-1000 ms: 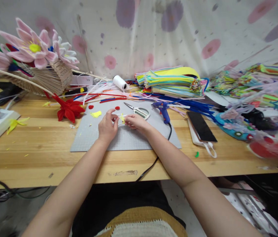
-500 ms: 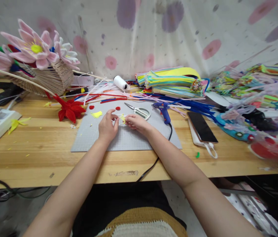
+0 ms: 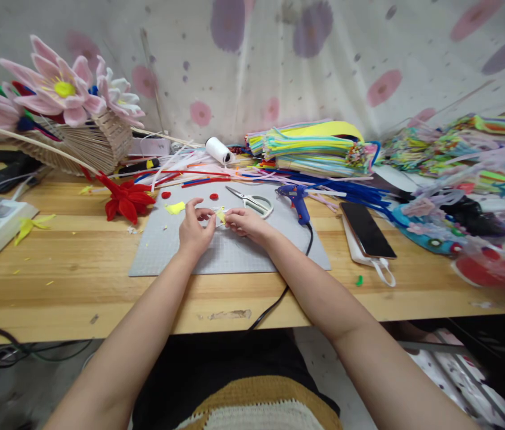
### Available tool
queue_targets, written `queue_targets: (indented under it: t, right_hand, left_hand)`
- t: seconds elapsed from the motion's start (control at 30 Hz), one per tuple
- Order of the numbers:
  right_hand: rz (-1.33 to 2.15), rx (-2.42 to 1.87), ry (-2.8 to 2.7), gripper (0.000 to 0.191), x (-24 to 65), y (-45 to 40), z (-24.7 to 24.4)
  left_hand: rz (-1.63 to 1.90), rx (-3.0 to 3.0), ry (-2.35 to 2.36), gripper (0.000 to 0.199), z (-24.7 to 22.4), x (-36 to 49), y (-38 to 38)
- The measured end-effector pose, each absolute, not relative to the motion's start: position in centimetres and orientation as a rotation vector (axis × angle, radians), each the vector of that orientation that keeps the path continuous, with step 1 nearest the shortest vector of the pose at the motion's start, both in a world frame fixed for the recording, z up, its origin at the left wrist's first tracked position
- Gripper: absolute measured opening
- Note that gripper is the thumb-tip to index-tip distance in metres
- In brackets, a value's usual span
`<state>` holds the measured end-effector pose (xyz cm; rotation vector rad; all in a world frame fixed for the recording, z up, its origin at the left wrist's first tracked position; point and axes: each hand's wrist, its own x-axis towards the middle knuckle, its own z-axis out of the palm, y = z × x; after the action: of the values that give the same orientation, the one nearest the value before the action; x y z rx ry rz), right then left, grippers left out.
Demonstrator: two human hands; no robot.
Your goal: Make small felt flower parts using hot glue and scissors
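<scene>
Over a grey cutting mat (image 3: 158,251), my right hand (image 3: 248,226) pinches a small pale-yellow piece (image 3: 221,215) at its fingertips. What the piece is made of is too small to tell. My left hand (image 3: 196,228) is just left of it, fingers curled and thumb drawn in; anything thin in that grip cannot be made out. Scissors (image 3: 255,203) with pale handles lie behind my right hand. A yellow scrap (image 3: 175,207) rests on the mat beside my left hand, and two small red pieces (image 3: 213,196) lie farther back.
A blue glue gun (image 3: 296,202) lies at the mat's right, its cord running over the table edge. Beyond it is a phone (image 3: 368,230). Bundled pipe cleaners (image 3: 315,149) and a white thread spool (image 3: 219,150) line the back. At left are a red flower (image 3: 128,200) and pink flowers (image 3: 62,89).
The yellow piece and my right fingertips have shifted very slightly left. My left hand stays nearly in place.
</scene>
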<state>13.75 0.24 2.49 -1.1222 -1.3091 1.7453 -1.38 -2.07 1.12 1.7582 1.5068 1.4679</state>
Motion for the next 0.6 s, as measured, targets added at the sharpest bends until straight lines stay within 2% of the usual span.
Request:
queue_targets:
  t: [0.3,0.47,0.6]
  right_hand:
    - [1.719,-1.117,-1.338,0.011,13.73,0.47,1.82]
    - [1.675,-1.150,-1.415,0.010,13.67,0.39,1.88]
    - [1.492,-1.270,-1.588,0.012,13.76,0.27,2.37]
  left_hand:
    - [1.499,1.177,1.272,0.048,0.65,-1.20,-1.17]
    - [1.490,1.115,1.280,0.050,0.89,-1.14,-1.13]
    - [1.482,1.139,1.299,0.050,0.87,-1.19,-1.15]
